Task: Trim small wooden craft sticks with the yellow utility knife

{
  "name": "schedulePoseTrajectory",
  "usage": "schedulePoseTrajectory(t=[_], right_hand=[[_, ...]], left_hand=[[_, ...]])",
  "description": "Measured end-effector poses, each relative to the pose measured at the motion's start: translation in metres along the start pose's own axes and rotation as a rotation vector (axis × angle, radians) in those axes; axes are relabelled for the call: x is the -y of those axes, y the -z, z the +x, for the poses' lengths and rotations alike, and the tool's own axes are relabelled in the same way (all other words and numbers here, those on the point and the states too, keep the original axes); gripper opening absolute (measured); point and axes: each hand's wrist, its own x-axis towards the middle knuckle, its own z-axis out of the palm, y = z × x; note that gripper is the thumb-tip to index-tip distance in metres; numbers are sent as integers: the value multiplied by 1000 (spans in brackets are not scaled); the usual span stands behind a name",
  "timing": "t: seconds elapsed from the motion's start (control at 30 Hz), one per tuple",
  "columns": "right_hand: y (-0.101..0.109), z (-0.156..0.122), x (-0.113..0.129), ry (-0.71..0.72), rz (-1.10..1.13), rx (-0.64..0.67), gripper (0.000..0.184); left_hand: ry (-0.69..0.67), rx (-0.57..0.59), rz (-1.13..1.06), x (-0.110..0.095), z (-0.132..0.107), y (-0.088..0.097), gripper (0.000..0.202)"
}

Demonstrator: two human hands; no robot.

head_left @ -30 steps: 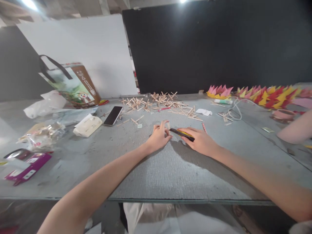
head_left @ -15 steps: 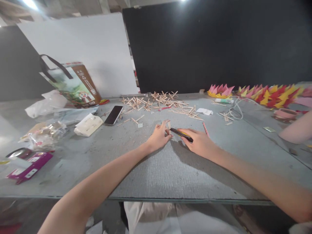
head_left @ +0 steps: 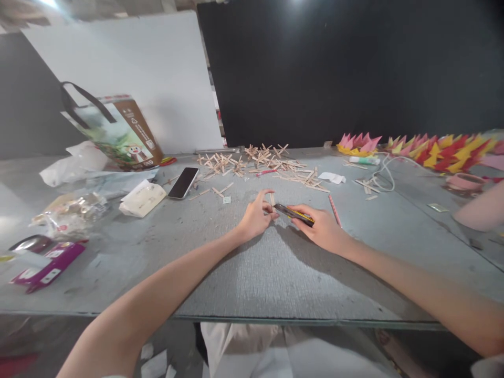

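My left hand [head_left: 255,218] rests on the grey table [head_left: 252,273] with its fingertips pinched on a small wooden stick [head_left: 272,199] that lies flat there. My right hand [head_left: 322,229] is closed around a black and yellow utility knife [head_left: 294,214], whose tip points left and meets the stick beside my left fingertips. Both forearms reach in from the near edge. A pink stick [head_left: 334,210] lies just right of my right hand.
A heap of crossed wooden sticks [head_left: 260,163] lies behind my hands. A phone [head_left: 183,183], a white packet [head_left: 142,199], a printed bag [head_left: 118,134], plastic wraps and a purple box [head_left: 47,266] sit at left. Coloured paper crowns [head_left: 433,148], a white cable and another person's arm [head_left: 478,210] are at right.
My hands have stayed on the stick and the knife. The view has shifted slightly, and the knife tip sits a little closer to my left fingers.
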Motion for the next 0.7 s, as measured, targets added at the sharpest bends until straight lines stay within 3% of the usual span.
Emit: schedulePoseTrajectory(t=[0.53,0.7], right_hand=[[0,1,-13,-19,123,23,36],[0,3,-11,24,116,75,36]], left_hand=[[22,-17,-175,5,2,-2,65],[28,126,-406,4,1,-7,70]])
